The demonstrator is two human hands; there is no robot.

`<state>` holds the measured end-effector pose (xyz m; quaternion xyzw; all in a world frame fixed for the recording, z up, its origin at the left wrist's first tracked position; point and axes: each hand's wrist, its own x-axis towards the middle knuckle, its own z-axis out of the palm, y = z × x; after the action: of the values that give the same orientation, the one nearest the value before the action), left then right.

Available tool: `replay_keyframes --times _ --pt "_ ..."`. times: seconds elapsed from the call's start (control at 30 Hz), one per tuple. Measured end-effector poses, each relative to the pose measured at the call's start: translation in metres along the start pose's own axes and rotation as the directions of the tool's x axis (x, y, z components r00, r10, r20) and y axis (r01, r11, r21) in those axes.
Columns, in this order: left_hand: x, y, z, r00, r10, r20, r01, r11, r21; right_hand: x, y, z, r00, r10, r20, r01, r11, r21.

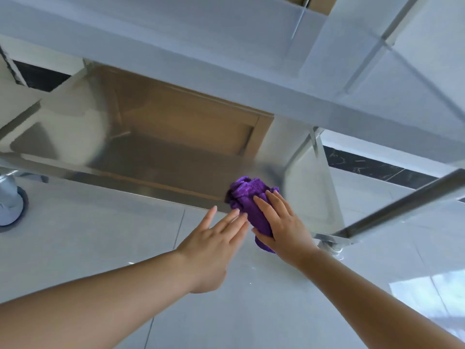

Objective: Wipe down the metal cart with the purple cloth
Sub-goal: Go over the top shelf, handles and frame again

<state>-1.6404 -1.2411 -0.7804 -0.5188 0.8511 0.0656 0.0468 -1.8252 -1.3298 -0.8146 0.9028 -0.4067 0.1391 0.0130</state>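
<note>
The metal cart's lower shelf (156, 157) is shiny steel and reflects a brown panel. A bunched purple cloth (247, 197) lies at the shelf's front right corner, partly over the front edge. My right hand (279, 222) presses on the cloth with its fingers straight and spread, thumb under the cloth's near side. Just left of the cloth, my left hand (214, 238) reaches forward flat, fingers straight, its fingertips at the shelf's front edge beside the cloth. The cart's upper shelf (226, 46) overhangs both hands.
A cart handle bar (402, 205) slants across the right. A caster wheel (11, 202) sits at the far left on the pale tiled floor (100, 248). A black marble strip (364, 165) runs along the floor at the right.
</note>
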Motion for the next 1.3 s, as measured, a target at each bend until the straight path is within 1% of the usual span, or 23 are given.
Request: replay_keyframes --times 0.1,0.17,0.2,0.27,0.33,0.4,0.43,0.5,0.53,0.6,0.67,0.73,0.8,0.83,0.87,0.9,0.97,1.03,1.1,1.17,1.23,1.27,1.3 --pt "0.026 0.02 -0.011 1.0 0.009 -0.001 -0.009 1.0 -0.022 -0.016 0.013 -0.009 0.996 0.076 -0.037 -0.072 0.993 0.094" --pt "0.042 0.036 -0.017 0.999 0.001 -0.038 -0.005 0.995 -0.098 -0.027 0.018 -0.018 0.97 0.211 -0.12 -0.177 0.953 0.246" --pt "0.051 0.042 -0.018 0.994 0.02 -0.109 -0.035 0.99 -0.14 -0.033 0.019 -0.024 0.933 0.326 -0.151 -0.256 0.898 0.357" --pt "0.064 0.055 -0.019 0.964 0.083 -0.252 -0.13 0.976 -0.176 -0.049 0.017 -0.042 0.828 0.549 -0.116 -0.388 0.709 0.589" --pt "0.078 0.067 -0.018 0.926 0.116 -0.36 -0.228 0.931 -0.286 -0.067 0.014 -0.06 0.728 0.681 -0.074 -0.415 0.524 0.743" --pt "0.09 0.082 -0.023 0.902 0.138 -0.409 -0.303 0.878 -0.371 -0.082 0.014 -0.078 0.635 0.767 -0.094 -0.384 0.419 0.823" --pt "0.094 0.091 -0.03 0.883 0.15 -0.444 -0.341 0.855 -0.39 -0.088 0.015 -0.086 0.588 0.799 -0.128 -0.368 0.405 0.837" --pt "0.101 0.11 -0.038 0.84 0.169 -0.516 -0.416 0.812 -0.411 -0.097 0.016 -0.098 0.499 0.838 -0.222 -0.33 0.42 0.845" --pt "0.103 0.119 -0.041 0.826 0.157 -0.541 -0.44 0.78 -0.445 -0.1 0.017 -0.103 0.463 0.845 -0.267 -0.303 0.434 0.848" --pt "0.105 0.136 -0.043 0.81 0.067 -0.583 -0.459 0.691 -0.558 -0.102 0.018 -0.112 0.382 0.859 -0.341 -0.257 0.453 0.854" --pt "0.104 0.148 -0.047 0.818 -0.019 -0.575 -0.467 0.562 -0.683 -0.099 0.02 -0.12 0.273 0.88 -0.389 -0.218 0.45 0.866" --pt "0.102 0.156 -0.055 0.841 -0.093 -0.532 -0.442 0.448 -0.777 -0.093 0.022 -0.128 0.159 0.892 -0.424 -0.182 0.448 0.875" --pt "0.1 0.16 -0.068 0.882 -0.163 -0.441 -0.385 0.289 -0.877 -0.086 0.023 -0.134 0.076 0.899 -0.432 -0.141 0.438 0.888" --pt "0.101 0.161 -0.074 0.889 -0.167 -0.426 -0.383 0.235 -0.893 -0.081 0.025 -0.137 0.052 0.905 -0.423 -0.122 0.426 0.896" --pt "0.102 0.162 -0.08 0.882 -0.157 -0.445 -0.406 0.229 -0.885 -0.076 0.026 -0.139 0.039 0.911 -0.412 -0.103 0.413 0.905" --pt "0.103 0.163 -0.086 0.866 -0.143 -0.478 -0.435 0.255 -0.864 -0.072 0.028 -0.142 0.035 0.918 -0.396 -0.086 0.397 0.914" --pt "0.106 0.162 -0.097 0.827 -0.148 -0.542 -0.482 0.309 -0.82 -0.065 0.031 -0.148 0.056 0.925 -0.375 -0.062 0.379 0.924" --pt "0.112 0.16 -0.104 0.788 -0.224 -0.573 -0.489 0.337 -0.805 -0.062 0.033 -0.155 0.119 0.922 -0.368 -0.066 0.377 0.924" --pt "0.121 0.159 -0.109 0.745 -0.327 -0.582 -0.479 0.344 -0.807 -0.059 0.032 -0.16 0.209 0.916 -0.343 -0.096 0.368 0.925" --pt "0.133 0.159 -0.114 0.729 -0.429 -0.534 -0.453 0.284 -0.845 -0.057 0.033 -0.161 0.308 0.892 -0.332 -0.145 0.389 0.91" --pt "0.146 0.16 -0.118 0.734 -0.501 -0.459 -0.422 0.193 -0.886 -0.058 0.038 -0.161 0.386 0.851 -0.357 -0.217 0.46 0.861" --pt "0.152 0.16 -0.12 0.73 -0.519 -0.445 -0.412 0.186 -0.892 -0.06 0.044 -0.16 0.404 0.834 -0.376 -0.243 0.494 0.835" --pt "0.157 0.16 -0.122 0.724 -0.532 -0.439 -0.4 0.195 -0.896 -0.063 0.049 -0.162 0.401 0.828 -0.393 -0.257 0.513 0.819"
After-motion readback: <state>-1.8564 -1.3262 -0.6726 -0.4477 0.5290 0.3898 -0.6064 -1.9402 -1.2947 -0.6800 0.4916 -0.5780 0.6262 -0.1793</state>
